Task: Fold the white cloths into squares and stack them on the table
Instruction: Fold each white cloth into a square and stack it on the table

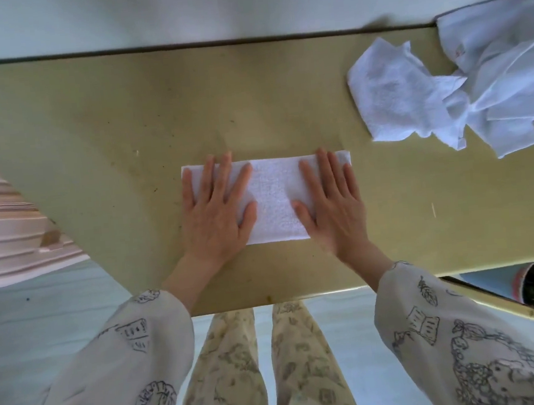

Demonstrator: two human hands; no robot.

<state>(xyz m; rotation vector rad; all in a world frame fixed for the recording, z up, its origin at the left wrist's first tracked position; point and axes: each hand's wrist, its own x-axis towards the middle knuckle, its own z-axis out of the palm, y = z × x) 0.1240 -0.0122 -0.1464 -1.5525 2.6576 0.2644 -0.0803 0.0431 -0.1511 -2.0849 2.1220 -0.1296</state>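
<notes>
A white cloth (273, 198) lies flat on the yellow-green desk (88, 121), folded into a long strip, close to the near edge where the person stands. The left hand (216, 217) presses down on the left part of the strip, and the right hand (333, 209) presses down on the right part. Both hands are spread out flat with straight fingers, so each grip is released and holds nothing. A bare bit of cloth shows between the two hands. Far off at the right back corner of the desk sits a messy pile of white cloths (463, 85), all crumpled and not folded. The sleeves (451, 331) have little drawings on them.
</notes>
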